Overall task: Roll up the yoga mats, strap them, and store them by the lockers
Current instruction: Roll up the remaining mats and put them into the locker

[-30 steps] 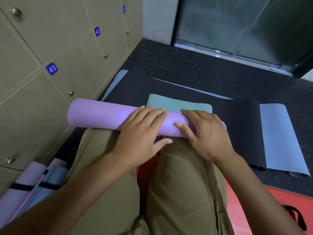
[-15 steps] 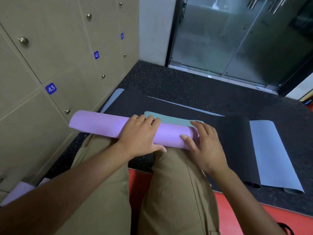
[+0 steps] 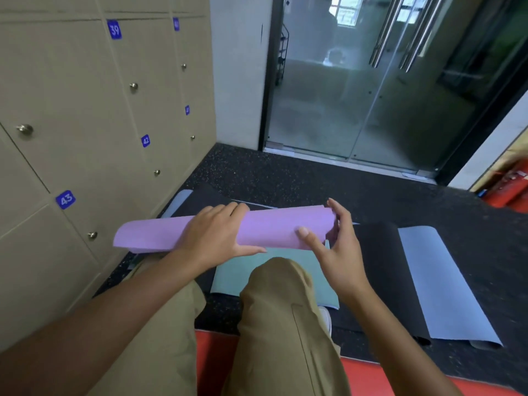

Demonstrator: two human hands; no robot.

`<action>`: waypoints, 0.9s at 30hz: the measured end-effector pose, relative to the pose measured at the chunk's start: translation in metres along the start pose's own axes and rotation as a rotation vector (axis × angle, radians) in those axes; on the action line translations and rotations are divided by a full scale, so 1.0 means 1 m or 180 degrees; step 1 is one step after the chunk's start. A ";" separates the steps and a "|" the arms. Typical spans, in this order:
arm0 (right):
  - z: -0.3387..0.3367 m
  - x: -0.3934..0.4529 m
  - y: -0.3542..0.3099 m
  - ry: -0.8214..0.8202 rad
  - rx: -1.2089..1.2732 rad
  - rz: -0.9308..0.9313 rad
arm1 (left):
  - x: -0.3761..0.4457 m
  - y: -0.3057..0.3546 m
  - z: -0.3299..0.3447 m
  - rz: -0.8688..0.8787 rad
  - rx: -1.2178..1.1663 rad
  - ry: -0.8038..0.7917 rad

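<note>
My view: two bare arms and khaki trousers.

From the head camera I see both forearms uncovered down to the wrists, with no sleeve in view, and no watch, ring or glove on the left hand or the right hand. The trousers are a plain khaki-tan cloth, loose and creased over the knees, and a stitched seam line runs down the right leg. A sliver of white shoe shows beside that leg.

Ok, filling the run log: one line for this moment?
purple mat rolled | left hand grips middle | right hand holds end | no strap visible
</note>
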State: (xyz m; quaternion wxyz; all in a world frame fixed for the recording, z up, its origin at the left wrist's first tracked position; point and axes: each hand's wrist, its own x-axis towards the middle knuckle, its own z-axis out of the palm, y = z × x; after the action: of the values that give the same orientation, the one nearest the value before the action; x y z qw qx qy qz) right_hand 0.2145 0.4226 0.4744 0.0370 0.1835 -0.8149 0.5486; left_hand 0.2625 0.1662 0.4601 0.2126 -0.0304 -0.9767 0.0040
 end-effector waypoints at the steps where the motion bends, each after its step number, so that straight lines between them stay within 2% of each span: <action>1: -0.001 0.003 -0.005 0.0062 0.0079 -0.0042 | 0.005 0.001 -0.002 0.0014 -0.0027 0.0029; 7: -0.005 0.035 -0.058 0.0326 0.0339 -0.0678 | 0.041 0.007 -0.031 -0.0266 -0.0568 -0.0071; 14: -0.007 0.047 -0.114 0.0272 0.0018 -0.1560 | 0.038 0.031 -0.063 -0.0769 -0.2219 0.0228; 21: 0.002 0.022 -0.141 0.0016 -0.0039 -0.1733 | 0.000 0.056 -0.072 -0.0879 -0.3587 0.0692; 27: -0.002 -0.002 -0.155 -0.0144 -0.0176 -0.1813 | -0.034 0.069 -0.086 -0.0986 -0.3767 0.0946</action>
State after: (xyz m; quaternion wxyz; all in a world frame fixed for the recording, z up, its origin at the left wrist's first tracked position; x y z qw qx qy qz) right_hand 0.2683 0.3740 0.6114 0.1763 0.4161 -0.7458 0.4894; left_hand 0.3334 0.2330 0.5230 0.2913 -0.0013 -0.7665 -0.5723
